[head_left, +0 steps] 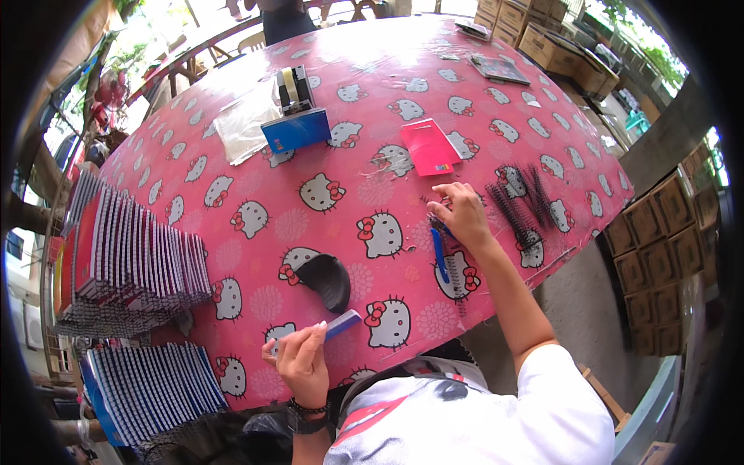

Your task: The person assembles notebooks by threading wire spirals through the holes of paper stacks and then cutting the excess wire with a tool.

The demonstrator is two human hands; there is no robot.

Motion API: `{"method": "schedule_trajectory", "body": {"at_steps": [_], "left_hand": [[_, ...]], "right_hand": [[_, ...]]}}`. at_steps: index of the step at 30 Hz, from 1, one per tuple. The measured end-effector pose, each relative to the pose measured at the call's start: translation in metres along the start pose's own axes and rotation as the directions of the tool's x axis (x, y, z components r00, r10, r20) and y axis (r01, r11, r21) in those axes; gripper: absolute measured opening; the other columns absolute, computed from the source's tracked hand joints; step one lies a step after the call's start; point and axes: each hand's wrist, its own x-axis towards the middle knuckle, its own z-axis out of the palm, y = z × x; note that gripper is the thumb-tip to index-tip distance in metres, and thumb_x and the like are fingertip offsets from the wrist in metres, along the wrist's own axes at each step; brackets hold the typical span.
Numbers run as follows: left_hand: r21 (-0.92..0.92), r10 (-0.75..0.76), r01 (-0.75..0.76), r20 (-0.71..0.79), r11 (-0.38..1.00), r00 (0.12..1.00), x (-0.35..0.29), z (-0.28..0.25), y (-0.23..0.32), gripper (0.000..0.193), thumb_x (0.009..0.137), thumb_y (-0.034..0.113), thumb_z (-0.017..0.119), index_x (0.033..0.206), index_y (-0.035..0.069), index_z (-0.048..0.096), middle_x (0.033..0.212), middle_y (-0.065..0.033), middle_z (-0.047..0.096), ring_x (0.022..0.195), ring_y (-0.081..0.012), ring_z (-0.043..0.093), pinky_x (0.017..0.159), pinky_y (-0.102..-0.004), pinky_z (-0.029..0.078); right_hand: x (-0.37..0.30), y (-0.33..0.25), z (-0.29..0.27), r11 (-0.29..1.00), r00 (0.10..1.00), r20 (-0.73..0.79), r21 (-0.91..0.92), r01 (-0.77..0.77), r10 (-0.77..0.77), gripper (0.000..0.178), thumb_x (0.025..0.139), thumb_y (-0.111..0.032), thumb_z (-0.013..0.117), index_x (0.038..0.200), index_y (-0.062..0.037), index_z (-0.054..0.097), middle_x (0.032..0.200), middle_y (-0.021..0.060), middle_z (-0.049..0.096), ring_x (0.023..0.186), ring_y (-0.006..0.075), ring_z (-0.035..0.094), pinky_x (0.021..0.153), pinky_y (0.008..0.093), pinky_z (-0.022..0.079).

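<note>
My left hand [301, 363] is closed around a thin blue-and-white booklet [343, 324], seen nearly edge-on at the near edge of the table. Just beyond it lies a black, curved, half-round object [329, 280]. My right hand [463, 215] hovers over the right part of the table, thumb and forefinger a little apart, with nothing visible between them. Below it lies a blue-handled hand tool [439, 256], its head partly hidden by the hand. Near that tool rests a pale coil [456, 277], and small dark scraps are scattered by the fingers.
Black spiral binding coils [518, 208] lie right of my right hand. A pink notebook [432, 147] lies farther away. Tall stacks of spiral notebooks [143, 260] stand at left, with blue ones [159, 391] nearer. A tape dispenser [294, 89] stands behind a blue box [296, 130], beside clear plastic [244, 128].
</note>
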Motion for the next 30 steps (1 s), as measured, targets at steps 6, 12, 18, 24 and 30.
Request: {"method": "schedule_trajectory", "body": {"at_steps": [6, 12, 18, 24, 30], "left_hand": [[0.054, -0.065, 0.064, 0.016, 0.997, 0.998, 0.004, 0.009, 0.011, 0.026, 0.076, -0.001, 0.063, 0.097, 0.014, 0.065, 0.092, 0.0013, 0.066, 0.091, -0.0176, 0.061, 0.106, -0.0455, 0.018], [-0.038, -0.004, 0.006, 0.042, 0.999, 0.999, 0.002, 0.011, 0.001, 0.026, 0.074, 0.003, 0.066, 0.098, 0.011, 0.063, 0.091, -0.0019, 0.063, 0.086, -0.0193, 0.058, 0.082, -0.0363, 0.033], [-0.043, 0.033, -0.031, 0.046, 0.999, 0.998, 0.005, 0.016, 0.0, 0.024, 0.07, 0.015, 0.075, 0.093, 0.013, 0.067, 0.084, 0.0042, 0.063, 0.079, -0.014, 0.056, 0.079, -0.0328, 0.03], [-0.054, 0.021, -0.02, 0.022, 0.998, 1.0, 0.007, 0.015, 0.001, 0.019, 0.072, 0.014, 0.073, 0.09, 0.014, 0.068, 0.081, 0.0052, 0.063, 0.076, -0.0126, 0.056, 0.077, -0.0325, 0.03], [-0.053, 0.026, -0.025, 0.024, 0.998, 0.999, 0.008, 0.014, 0.001, 0.019, 0.072, 0.014, 0.073, 0.09, 0.015, 0.068, 0.082, 0.005, 0.063, 0.077, -0.0131, 0.056, 0.078, -0.033, 0.03]], "right_hand": [[0.021, 0.01, -0.002, 0.986, 0.975, 0.219, 0.169, -0.014, -0.023, 0.023, 0.073, -0.008, 0.074, 0.092, -0.002, 0.062, 0.082, 0.0053, 0.062, 0.085, 0.018, 0.059, 0.075, 0.0306, 0.048], [-0.001, -0.041, -0.028, 0.762, 0.985, 0.114, 0.647, 0.023, -0.127, 0.023, 0.071, 0.001, 0.075, 0.087, -0.0025, 0.058, 0.086, 0.0039, 0.063, 0.082, 0.0114, 0.061, 0.076, 0.026, 0.049], [-0.038, -0.115, -0.031, 0.794, 0.838, 0.464, 0.604, -0.063, -0.287, 0.026, 0.073, -0.001, 0.074, 0.097, -0.0065, 0.065, 0.089, 0.0048, 0.063, 0.082, 0.017, 0.061, 0.07, 0.0296, 0.05], [-0.052, -0.124, -0.007, 0.794, 0.708, 0.572, 0.607, -0.026, -0.414, 0.027, 0.072, 0.002, 0.071, 0.097, -0.0072, 0.065, 0.088, 0.0063, 0.063, 0.083, 0.0232, 0.062, 0.069, 0.0323, 0.051], [-0.05, -0.123, -0.003, 0.761, 0.711, 0.527, 0.649, 0.017, -0.466, 0.026, 0.074, 0.002, 0.069, 0.098, -0.0068, 0.064, 0.086, 0.0063, 0.062, 0.08, 0.0236, 0.061, 0.069, 0.0325, 0.051]]}}
